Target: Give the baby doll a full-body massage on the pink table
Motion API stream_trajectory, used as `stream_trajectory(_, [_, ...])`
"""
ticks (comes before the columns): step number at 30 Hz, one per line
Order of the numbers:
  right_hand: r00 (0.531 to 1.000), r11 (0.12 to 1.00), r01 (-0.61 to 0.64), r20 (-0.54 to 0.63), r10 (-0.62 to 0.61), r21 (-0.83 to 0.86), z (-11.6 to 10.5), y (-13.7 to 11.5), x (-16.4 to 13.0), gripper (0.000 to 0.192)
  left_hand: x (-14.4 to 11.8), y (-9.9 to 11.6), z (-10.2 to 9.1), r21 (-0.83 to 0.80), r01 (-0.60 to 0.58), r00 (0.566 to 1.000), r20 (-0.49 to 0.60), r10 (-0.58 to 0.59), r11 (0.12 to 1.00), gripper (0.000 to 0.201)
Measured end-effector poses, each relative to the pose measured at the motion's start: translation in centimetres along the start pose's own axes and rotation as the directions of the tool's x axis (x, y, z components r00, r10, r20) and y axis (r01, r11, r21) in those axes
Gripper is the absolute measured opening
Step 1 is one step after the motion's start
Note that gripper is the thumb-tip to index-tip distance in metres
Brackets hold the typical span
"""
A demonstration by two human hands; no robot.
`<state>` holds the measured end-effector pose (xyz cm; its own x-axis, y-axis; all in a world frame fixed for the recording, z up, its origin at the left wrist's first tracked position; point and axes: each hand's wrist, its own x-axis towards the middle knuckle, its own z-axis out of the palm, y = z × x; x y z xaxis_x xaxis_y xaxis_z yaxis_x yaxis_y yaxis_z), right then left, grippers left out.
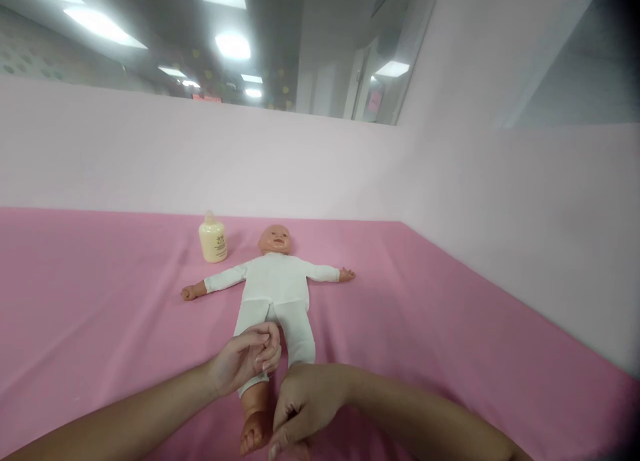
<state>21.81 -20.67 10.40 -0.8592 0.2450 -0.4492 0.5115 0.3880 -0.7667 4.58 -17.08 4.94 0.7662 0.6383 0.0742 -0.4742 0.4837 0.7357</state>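
Observation:
A baby doll (277, 281) in a white cloth suit lies on its back, head away from me and arms spread wide. My left hand (250, 357) is over the doll's leg on the left, palm turned up and fingers curled in, with nothing visible in them. Below it shows that leg's bare foot (256, 433). My right hand (310, 404) is bent down at the lower end of the other leg, its fingers closed around the doll's foot, which is mostly hidden beneath the hand.
A pale yellow lotion bottle (213, 239) stands upright to the left of the doll's head. Pink cloth (425, 327) with soft creases covers the surface. White walls (200, 154) rise behind and at the right, with a wide glass pane (280, 34) reflecting ceiling lights above.

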Motion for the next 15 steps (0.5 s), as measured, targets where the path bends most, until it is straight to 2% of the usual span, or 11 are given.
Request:
stream_trajectory(4, [0.999, 0.998, 0.023, 0.035, -0.025, 0.062, -0.15, 0.06, -0.1, 0.051, -0.07, 0.11, -0.03, -0.019, -0.005, 1.0, 0.021, 0.005, 1.0, 0.016])
stream_trajectory(10, [0.998, 0.988, 0.037, 0.052, -0.045, 0.147, -0.06, 0.19, 0.1, 0.048, -0.2, 0.25, -0.08, -0.047, 0.007, 0.999, 0.037, -0.005, 0.999, 0.019])
stream_trajectory(15, [0.998, 0.976, 0.049, -0.04, -0.041, 0.213, 0.07, 0.57, 0.38, 0.061, -0.23, 0.38, -0.03, -0.037, 0.011, 0.999, 0.034, -0.01, 0.999, 0.019])
